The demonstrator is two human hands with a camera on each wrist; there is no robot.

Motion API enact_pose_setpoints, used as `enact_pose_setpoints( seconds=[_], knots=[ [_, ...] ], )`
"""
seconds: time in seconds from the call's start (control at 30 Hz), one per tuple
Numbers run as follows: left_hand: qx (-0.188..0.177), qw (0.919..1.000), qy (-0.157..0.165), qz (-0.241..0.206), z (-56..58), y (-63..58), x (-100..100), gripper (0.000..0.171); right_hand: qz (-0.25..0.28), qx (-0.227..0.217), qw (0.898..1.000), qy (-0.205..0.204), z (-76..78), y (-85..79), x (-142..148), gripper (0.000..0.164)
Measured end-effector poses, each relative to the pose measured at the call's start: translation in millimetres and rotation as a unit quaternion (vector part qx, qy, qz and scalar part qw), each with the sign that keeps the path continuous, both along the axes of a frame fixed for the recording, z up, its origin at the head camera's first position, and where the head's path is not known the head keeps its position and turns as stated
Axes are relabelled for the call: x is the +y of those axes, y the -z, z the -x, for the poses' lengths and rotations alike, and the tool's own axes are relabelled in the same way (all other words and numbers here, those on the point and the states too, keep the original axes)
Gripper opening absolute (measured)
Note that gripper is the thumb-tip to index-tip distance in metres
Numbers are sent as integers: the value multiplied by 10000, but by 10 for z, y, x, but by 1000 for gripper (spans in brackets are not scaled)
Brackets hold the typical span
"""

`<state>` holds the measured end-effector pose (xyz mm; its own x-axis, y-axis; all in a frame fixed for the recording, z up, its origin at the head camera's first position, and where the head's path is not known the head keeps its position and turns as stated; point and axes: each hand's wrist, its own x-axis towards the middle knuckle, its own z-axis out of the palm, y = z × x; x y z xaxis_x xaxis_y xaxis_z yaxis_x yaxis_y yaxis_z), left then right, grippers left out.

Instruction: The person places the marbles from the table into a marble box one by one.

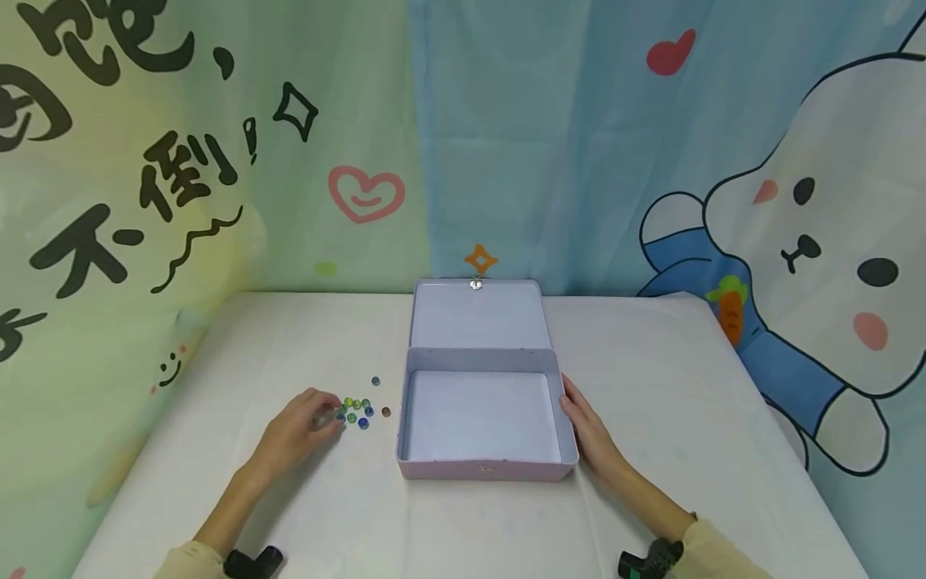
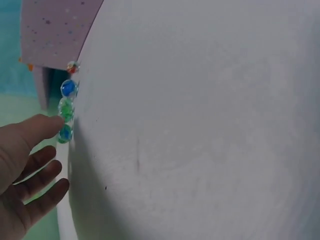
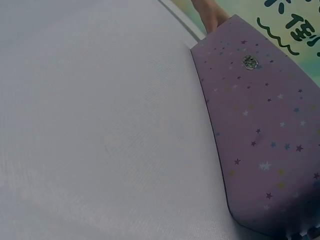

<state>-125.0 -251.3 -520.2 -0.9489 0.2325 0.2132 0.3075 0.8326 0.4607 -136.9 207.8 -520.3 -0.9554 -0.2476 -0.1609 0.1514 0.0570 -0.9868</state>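
A small cluster of glass marbles, green, blue and yellowish, lies on the white cloth left of the box. My left hand is at the cluster's left edge, its fingers spread and loosely bent. In the left wrist view, the thumb overlaps a green marble, and the other fingers stand apart from it. A lilac metal box with a star pattern stands with its lid raised and a bare inside. My right hand rests against the box's right wall, fingers lying along it near the rim.
A blue-grey marble and a brown one lie apart, between the cluster and the box. The raised lid leans back towards a printed curtain behind the table. White cloth covers the table.
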Motion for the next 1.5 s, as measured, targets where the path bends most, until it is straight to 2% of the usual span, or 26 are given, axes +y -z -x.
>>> enact_pose_setpoints(
  seconds=[0.43,0.73,0.93,1.07,1.17,1.37,1.5],
  knots=[
    [149,9982,-118,575,-29,13,77,23,-82,-12,9999,100,-7,34,9,57],
    [287,9976,-171,614,-63,10,72,22,-258,25,9994,211,-4,20,-4,57],
    [298,9976,-84,620,-86,11,45,21,-460,51,9983,354,-24,19,-12,56],
    [355,9988,-118,303,-92,7,14,20,-536,68,9976,433,-36,31,-17,57],
    [486,9987,-120,-113,-85,-18,-5,20,-517,45,9975,478,-41,49,-18,58],
    [711,9940,218,-808,-48,-111,22,22,-521,32,9972,527,-41,72,-16,58],
    [922,9901,467,-948,-9,-184,94,23,-547,25,9969,557,-42,76,-11,58]
  ],
)
